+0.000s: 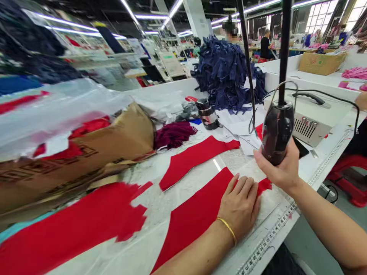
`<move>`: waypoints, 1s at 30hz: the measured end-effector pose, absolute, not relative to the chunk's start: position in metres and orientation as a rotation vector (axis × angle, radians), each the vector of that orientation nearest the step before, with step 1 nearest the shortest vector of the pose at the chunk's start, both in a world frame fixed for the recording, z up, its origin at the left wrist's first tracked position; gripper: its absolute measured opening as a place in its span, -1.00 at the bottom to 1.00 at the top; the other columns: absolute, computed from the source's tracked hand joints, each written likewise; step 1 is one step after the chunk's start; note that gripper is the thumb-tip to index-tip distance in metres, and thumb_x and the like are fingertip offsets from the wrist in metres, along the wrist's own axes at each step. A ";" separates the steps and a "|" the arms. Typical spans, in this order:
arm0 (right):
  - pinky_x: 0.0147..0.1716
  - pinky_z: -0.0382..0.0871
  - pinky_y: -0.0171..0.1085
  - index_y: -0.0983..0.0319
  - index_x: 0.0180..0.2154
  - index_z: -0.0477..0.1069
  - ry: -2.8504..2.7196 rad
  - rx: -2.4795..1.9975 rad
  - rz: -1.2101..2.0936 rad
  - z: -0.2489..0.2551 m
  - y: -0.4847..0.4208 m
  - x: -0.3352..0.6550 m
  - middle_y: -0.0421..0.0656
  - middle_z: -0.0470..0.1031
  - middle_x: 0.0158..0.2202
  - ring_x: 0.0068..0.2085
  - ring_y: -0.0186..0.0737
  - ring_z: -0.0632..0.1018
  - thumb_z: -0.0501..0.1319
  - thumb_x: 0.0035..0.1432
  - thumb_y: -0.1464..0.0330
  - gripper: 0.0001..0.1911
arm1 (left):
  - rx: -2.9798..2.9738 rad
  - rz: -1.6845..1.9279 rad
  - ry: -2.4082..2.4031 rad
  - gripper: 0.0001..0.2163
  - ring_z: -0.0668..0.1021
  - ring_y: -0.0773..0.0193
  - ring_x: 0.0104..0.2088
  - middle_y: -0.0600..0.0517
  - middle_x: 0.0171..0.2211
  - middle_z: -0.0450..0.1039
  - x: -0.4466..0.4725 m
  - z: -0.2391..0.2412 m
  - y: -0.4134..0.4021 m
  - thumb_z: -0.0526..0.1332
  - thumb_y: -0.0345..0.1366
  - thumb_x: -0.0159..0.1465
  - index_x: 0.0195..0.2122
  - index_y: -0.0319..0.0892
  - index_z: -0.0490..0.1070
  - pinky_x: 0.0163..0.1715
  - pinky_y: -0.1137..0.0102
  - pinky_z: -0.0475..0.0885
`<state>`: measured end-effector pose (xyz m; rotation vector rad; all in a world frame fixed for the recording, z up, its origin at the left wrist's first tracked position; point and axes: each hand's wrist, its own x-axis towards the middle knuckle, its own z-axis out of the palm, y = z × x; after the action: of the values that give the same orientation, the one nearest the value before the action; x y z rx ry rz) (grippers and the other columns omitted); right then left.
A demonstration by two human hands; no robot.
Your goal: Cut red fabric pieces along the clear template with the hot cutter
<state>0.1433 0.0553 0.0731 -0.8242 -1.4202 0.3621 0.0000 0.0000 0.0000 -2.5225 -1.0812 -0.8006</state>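
My left hand [240, 204] lies flat, fingers stretched out, on a red fabric piece [195, 217] near the table's front edge. A gold bangle sits on that wrist. My right hand [279, 168] is wrapped round a dark handheld tool [277, 131] that hangs from a black pole, held upright just above the right end of the red piece. A second red fabric piece [195, 158] lies farther back. A large red piece [74, 229] lies at the left.
A brown paper bag with red cloth [86, 156] lies at left under clear plastic. Maroon cloth [173, 134], a metal cup [207, 114], papers, a grey machine box [311, 128] and a navy fabric heap [226, 72] stand behind. A tape measure [266, 242] runs along the table edge.
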 end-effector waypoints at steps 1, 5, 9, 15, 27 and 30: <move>-0.57 0.21 -0.33 0.13 -0.30 0.22 -1.421 -0.806 0.355 0.074 0.056 0.142 -0.37 0.24 -0.50 -0.55 -0.40 0.28 0.33 0.04 0.33 -0.72 | -2.517 -0.807 -1.078 -0.69 0.54 0.01 -0.10 -0.14 -0.18 0.57 -0.001 0.000 0.001 0.00 -0.33 0.46 -0.14 -0.31 0.53 0.12 0.05 0.41; -0.56 0.25 -0.34 0.13 -0.23 0.24 -1.423 -0.770 0.336 0.074 0.061 0.134 -0.37 0.27 -0.50 -0.54 -0.39 0.31 0.30 0.05 0.31 -0.72 | -2.502 -0.822 -1.059 -0.70 0.55 0.00 -0.08 -0.15 -0.15 0.57 -0.003 -0.002 0.004 -0.01 -0.33 0.46 -0.10 -0.29 0.52 0.12 0.05 0.40; -0.55 0.26 -0.33 0.13 -0.27 0.20 -1.420 -0.818 0.327 0.074 0.064 0.126 -0.36 0.30 -0.51 -0.54 -0.38 0.30 0.27 0.06 0.24 -0.73 | -2.473 -0.851 -0.990 -0.71 0.54 -0.02 -0.07 -0.17 -0.13 0.55 -0.005 -0.004 0.007 0.00 -0.33 0.45 -0.03 -0.29 0.49 0.07 0.05 0.43; -0.55 0.23 -0.33 0.14 -0.26 0.22 -1.420 -0.856 0.336 0.073 0.060 0.122 -0.36 0.29 -0.52 -0.54 -0.38 0.29 0.26 0.03 0.22 -0.72 | -2.544 -0.943 -0.886 -0.77 0.54 0.02 -0.14 -0.13 -0.20 0.53 -0.005 -0.006 0.011 0.03 -0.37 0.45 -0.10 -0.25 0.49 -0.07 0.13 0.50; -0.51 0.27 -0.30 0.14 -0.21 0.22 -1.435 -0.860 0.325 0.074 0.054 0.121 -0.34 0.31 -0.50 -0.51 -0.34 0.31 0.23 0.04 0.20 -0.69 | -2.553 -1.109 -0.888 -0.71 0.49 0.12 -0.31 -0.07 -0.33 0.48 -0.001 -0.007 0.013 0.00 -0.35 0.49 -0.30 -0.19 0.48 -0.32 0.25 0.48; -0.52 0.27 -0.30 0.13 -0.23 0.21 -1.432 -0.880 0.320 0.074 0.052 0.122 -0.34 0.30 -0.50 -0.51 -0.34 0.30 0.23 0.04 0.19 -0.70 | -2.585 -1.172 -0.906 -0.73 0.47 0.13 -0.33 -0.04 -0.36 0.48 -0.003 -0.011 0.015 0.04 -0.38 0.47 -0.31 -0.18 0.49 -0.36 0.27 0.46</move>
<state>0.1223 0.0523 0.0739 -0.8803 -1.4319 0.3205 -0.0027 0.0148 -0.0109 -2.5853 -0.9064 -1.1724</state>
